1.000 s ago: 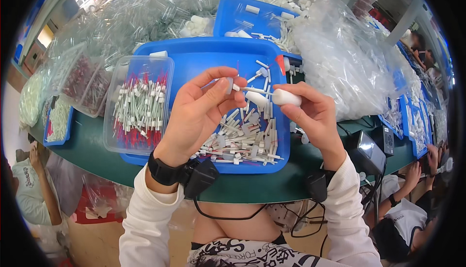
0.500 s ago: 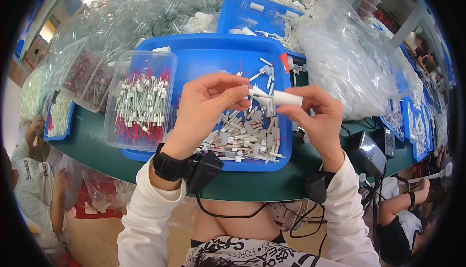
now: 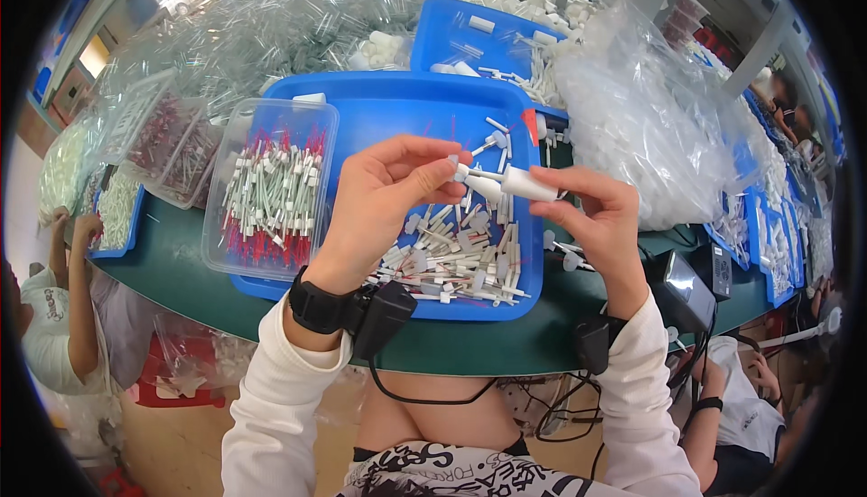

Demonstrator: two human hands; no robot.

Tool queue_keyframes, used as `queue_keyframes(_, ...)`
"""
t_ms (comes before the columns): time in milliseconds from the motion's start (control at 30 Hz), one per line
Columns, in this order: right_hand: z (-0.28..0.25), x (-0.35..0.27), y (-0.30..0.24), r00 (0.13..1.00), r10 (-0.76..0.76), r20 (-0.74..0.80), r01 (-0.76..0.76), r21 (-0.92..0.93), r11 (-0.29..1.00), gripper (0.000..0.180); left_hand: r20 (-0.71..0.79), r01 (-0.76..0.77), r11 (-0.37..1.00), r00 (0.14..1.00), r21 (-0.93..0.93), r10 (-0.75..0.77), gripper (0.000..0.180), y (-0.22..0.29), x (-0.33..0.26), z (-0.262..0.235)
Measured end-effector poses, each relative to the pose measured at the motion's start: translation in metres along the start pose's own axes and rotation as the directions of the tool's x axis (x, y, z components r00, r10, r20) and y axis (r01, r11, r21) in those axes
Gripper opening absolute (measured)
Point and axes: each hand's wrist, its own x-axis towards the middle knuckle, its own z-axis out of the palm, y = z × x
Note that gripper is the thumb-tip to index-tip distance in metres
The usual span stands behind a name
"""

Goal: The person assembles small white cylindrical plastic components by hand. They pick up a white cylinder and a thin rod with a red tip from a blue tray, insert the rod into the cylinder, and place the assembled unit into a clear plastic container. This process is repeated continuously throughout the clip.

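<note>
Above the blue tray [image 3: 397,91], my two hands are close together with white plastic parts between them. My left hand [image 3: 384,192] is closed, thumb and fingers pinching the end of a small white plastic piece [image 3: 484,186] with a thin stem and a flared, cone-like part. Thumb and fingertips of my right hand [image 3: 596,213] grip a short white cylinder [image 3: 529,185], tilted slightly down to the right. The cylinder's left end is right beside the flared part and stem; whether they are joined I cannot tell. Loose white stem pieces [image 3: 452,258] lie in the tray below.
A clear plastic box [image 3: 213,226] of white-and-red bristled sticks stands at the tray's left. Farther back are another blue tray [image 3: 442,23] and a heap of clear plastic tubes [image 3: 271,37]. A large clear bag [image 3: 623,127] and a black device [image 3: 684,287] stand right. Co-workers sit at both sides.
The white cylinder has tilted, its right end now lower, and sits close against the flared piece. My left hand keeps its pinch. The whole view has shifted slightly.
</note>
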Motion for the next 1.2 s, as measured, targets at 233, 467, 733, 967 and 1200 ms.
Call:
queue_keyframes(233, 0.012, 0.000, -0.007, 0.990, 0.138, 0.005, -0.138, -0.046, 0.989, 0.027, 0.022, -0.042, 0.996, 0.999, 0.083, 0.041, 0.017, 0.000, -0.002, 0.007)
queue_keyframes(467, 0.013, -0.004, 0.001, 0.999, 0.025, 0.020, -0.023, -0.082, 0.996, 0.030, 0.055, -0.025, 0.997, 0.998, 0.072, 0.022, 0.018, -0.007, -0.002, 0.010)
queue_keyframes(733, 0.017, -0.003, 0.002, 0.999, 0.035, -0.007, -0.036, -0.083, 0.996, 0.029, 0.116, -0.165, 0.980, 0.981, 0.107, 0.152, 0.026, -0.008, -0.004, 0.019)
queue_keyframes(967, 0.010, 0.037, -0.022, 0.986, 0.169, 0.009, -0.169, 0.140, 0.976, 0.033, -0.217, -0.111, 0.993, 0.971, -0.039, 0.100, 0.027, -0.006, 0.000, 0.006)
queue_keyframes(1200, 0.052, 0.193, 0.020, 0.960, -0.057, 0.276, 0.207, -0.554, 0.806, 0.028, -0.574, -0.379, 0.925, 0.754, 0.017, 0.320, 0.025, -0.006, 0.007, 0.006)
